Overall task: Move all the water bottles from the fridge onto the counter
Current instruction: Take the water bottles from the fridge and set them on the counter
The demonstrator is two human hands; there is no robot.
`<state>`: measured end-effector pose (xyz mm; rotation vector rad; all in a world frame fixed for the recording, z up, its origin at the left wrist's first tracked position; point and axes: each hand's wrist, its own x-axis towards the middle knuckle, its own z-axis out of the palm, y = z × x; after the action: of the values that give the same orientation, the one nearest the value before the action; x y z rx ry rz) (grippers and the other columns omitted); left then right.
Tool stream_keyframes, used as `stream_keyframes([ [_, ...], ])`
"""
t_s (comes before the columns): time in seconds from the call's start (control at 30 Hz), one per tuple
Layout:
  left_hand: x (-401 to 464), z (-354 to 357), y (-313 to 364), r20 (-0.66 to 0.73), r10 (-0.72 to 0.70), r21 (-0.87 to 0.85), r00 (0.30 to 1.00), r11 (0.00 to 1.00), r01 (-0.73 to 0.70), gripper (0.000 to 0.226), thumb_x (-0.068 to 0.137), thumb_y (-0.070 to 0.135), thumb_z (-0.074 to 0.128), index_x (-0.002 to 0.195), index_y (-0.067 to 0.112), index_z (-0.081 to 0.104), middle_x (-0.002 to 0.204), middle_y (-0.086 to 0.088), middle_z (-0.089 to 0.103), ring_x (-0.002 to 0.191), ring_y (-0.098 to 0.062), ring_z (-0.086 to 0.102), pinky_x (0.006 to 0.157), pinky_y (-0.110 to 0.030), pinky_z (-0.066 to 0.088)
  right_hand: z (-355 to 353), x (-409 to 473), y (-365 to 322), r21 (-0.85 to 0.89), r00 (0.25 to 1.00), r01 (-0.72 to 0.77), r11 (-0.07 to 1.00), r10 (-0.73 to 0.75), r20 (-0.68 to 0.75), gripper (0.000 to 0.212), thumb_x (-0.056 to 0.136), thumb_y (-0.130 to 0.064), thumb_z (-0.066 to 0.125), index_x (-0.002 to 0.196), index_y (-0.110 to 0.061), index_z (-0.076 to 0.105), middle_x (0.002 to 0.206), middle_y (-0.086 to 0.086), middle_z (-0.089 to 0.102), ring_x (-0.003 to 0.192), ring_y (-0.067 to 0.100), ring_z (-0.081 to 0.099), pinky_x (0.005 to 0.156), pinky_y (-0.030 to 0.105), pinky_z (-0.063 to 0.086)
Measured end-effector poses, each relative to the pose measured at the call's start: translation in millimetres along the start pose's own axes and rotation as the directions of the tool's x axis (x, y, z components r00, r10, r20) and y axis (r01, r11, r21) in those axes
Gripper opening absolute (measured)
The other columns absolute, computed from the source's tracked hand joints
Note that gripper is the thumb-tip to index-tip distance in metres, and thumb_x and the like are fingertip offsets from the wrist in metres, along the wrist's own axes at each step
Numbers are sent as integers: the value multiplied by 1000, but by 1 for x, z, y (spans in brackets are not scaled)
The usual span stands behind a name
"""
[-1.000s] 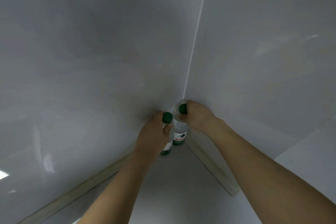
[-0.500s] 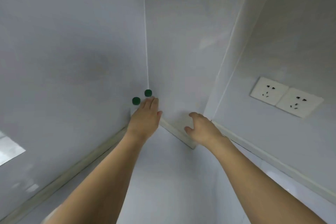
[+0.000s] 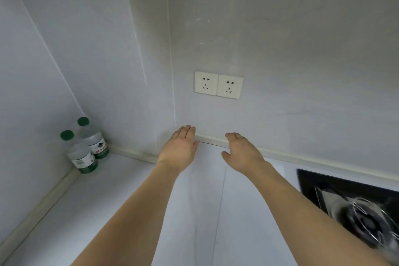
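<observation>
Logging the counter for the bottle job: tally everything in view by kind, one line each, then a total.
Water bottles, green caps: 2, front bottle and rear bottle, upright in the counter corner
Wall sockets: 2, left socket and right socket
Stove burner: 1
Hands: 2, left hand and right hand, holding nothing
Total: 7

Soft, even, cool indoor light fills the view, with no hard shadows. The pale glossy wall panels (image 3: 280, 28) carry faint streaky reflections. Wide-angle distortion bends the wall seams outward. The black gas stove with its wire pan support (image 3: 356, 218) at lower right is smeared by blur.
</observation>
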<state>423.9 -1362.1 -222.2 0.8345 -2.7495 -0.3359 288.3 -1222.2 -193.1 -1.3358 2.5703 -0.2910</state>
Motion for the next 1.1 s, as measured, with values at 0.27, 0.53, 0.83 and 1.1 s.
stream_keyframes([
  [0.27, 15, 35, 126, 85, 198, -23, 977, 980, -197, 53, 104, 33, 35, 150, 7, 26, 156, -8, 28, 145, -22, 21, 117, -28, 15, -28, -81, 110, 41, 975, -216, 975, 218, -45, 60, 97, -28, 49, 148, -7, 26, 150, 8, 35, 136, 24, 35, 108, 34, 36],
  [0.53, -22, 56, 302, 98, 438, -65, 894, 899, -433, 52, 105, 33, 34, 151, 9, 25, 158, -8, 26, 145, -21, 22, 117, -28, 17, -65, -222, 225, 118, 900, -403, 907, 417, -130, 55, 96, -23, 52, 145, -7, 33, 147, 8, 40, 134, 26, 39, 109, 35, 36],
  [0.83, -108, 66, 500, 85, 650, -105, 755, 760, -642, 50, 104, 33, 36, 147, 10, 30, 155, -8, 31, 142, -23, 29, 113, -32, 30, -101, -412, 331, 162, 753, -590, 791, 611, -244, 58, 96, -28, 53, 146, -7, 32, 146, 11, 41, 132, 27, 42, 105, 36, 39],
  [1.1, -195, 71, 667, 64, 817, -154, 573, 575, -803, 48, 104, 33, 37, 145, 11, 32, 150, -8, 38, 136, -23, 37, 108, -32, 33, -119, -582, 405, 247, 552, -737, 629, 771, -318, 52, 94, -26, 51, 141, -8, 39, 140, 9, 45, 126, 26, 45, 102, 34, 41],
])
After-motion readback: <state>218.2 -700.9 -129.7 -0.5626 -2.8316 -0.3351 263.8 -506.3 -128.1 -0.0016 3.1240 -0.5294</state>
